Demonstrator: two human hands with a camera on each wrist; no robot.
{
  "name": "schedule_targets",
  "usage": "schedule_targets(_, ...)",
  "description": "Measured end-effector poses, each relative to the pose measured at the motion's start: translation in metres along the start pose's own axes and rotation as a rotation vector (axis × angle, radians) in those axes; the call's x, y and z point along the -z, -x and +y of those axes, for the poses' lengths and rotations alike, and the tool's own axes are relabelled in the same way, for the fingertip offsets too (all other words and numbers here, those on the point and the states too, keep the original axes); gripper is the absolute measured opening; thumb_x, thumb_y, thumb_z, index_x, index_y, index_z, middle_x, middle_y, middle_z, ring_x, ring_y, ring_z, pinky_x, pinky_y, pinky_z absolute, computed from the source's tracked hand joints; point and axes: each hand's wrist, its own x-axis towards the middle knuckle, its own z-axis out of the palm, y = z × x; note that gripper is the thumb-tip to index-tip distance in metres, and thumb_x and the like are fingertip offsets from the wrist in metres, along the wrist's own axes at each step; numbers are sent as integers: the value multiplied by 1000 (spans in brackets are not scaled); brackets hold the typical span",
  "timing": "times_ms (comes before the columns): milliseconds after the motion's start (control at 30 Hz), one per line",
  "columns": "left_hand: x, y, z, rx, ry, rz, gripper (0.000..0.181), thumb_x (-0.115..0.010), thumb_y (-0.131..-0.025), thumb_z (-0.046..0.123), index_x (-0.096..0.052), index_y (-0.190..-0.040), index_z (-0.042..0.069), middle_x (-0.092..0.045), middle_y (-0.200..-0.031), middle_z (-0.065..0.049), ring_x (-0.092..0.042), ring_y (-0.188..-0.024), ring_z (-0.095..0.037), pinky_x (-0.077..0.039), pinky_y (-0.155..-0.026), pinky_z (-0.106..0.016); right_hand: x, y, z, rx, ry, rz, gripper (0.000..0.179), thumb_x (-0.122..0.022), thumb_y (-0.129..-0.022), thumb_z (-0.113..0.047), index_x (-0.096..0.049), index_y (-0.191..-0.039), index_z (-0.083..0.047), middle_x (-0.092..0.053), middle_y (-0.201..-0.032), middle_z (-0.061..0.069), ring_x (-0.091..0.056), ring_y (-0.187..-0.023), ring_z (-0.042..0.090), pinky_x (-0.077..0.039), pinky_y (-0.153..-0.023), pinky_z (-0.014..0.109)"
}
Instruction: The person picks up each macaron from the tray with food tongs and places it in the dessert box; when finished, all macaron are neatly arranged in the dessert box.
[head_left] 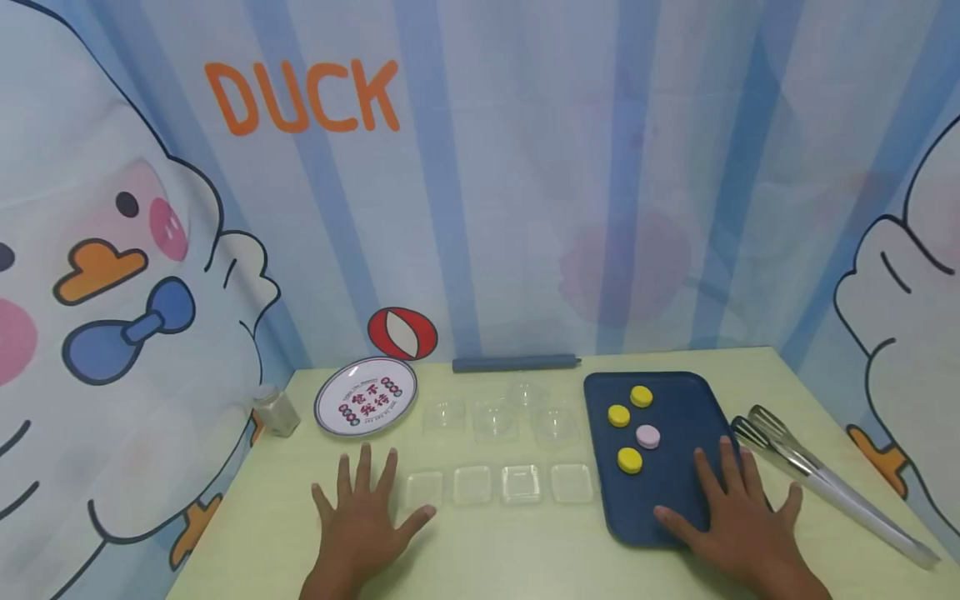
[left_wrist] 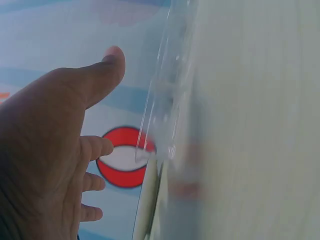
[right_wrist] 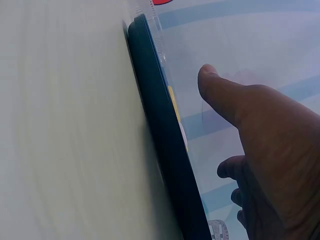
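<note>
My left hand [head_left: 360,525] is held with fingers spread, near the front row of clear square plastic pieces [head_left: 425,489], and it holds nothing. Fingers also spread, my right hand [head_left: 738,521] is over the front right part of the dark blue tray [head_left: 660,525], with no object in its grasp. Three yellow macaron-like rounds [head_left: 630,460] and a pink one [head_left: 648,437] lie on that tray. Behind the front row stand several clear domed pieces [head_left: 495,421]. In the left wrist view, clear plastic [left_wrist: 162,110] rises beyond the thumb.
A white plate [head_left: 366,397] with red lettering lies at the back left, beside a small pale container [head_left: 276,410]. A dark blue rod [head_left: 516,363] runs along the back edge. Metal tongs [head_left: 832,483] rest right of the tray. Printed cloth [head_left: 525,167] encloses the table.
</note>
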Motion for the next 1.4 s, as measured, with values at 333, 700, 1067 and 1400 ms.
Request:
schedule_targets(333,-3,1,38,-158,23,38,106,-58,-88,89,-41,-170,23,-28,-180,-19,-23,-166,-53,-11,-121,-92,6,-3,4,16,43,48,122,-57,-89,-91,-34,-169,0,-9,-177,36,-10,-161,65,4,-107,101)
schedule_targets(700,-6,-10,72,-303,25,19,103,-57,-90,88,-39,-171,26,-25,-182,-16,-21,-167,-51,-11,-124,-89,13,-13,22,13,47,39,121,-56,-91,-89,-33,-168,2,-8,-177,36,-3,-162,65,8,-108,100)
schedule_targets(1067,-12,-20,101,-417,60,-42,101,-54,-93,86,-37,-172,26,-27,-182,-14,-22,-168,-49,-12,-124,-88,8,-25,40,0,60,47,122,-54,-92,-89,-32,-167,4,-5,-177,37,-2,-162,65,5,-108,100)
schedule_targets(1400,-14,-34,123,-508,36,-49,96,-55,-95,83,-38,-171,27,-38,-178,-6,-30,-166,-44,-20,-126,-84,17,-39,56,-28,69,94,118,-57,-93,-86,-34,-164,7,-13,-173,41,-11,-158,67,-1,-108,100)
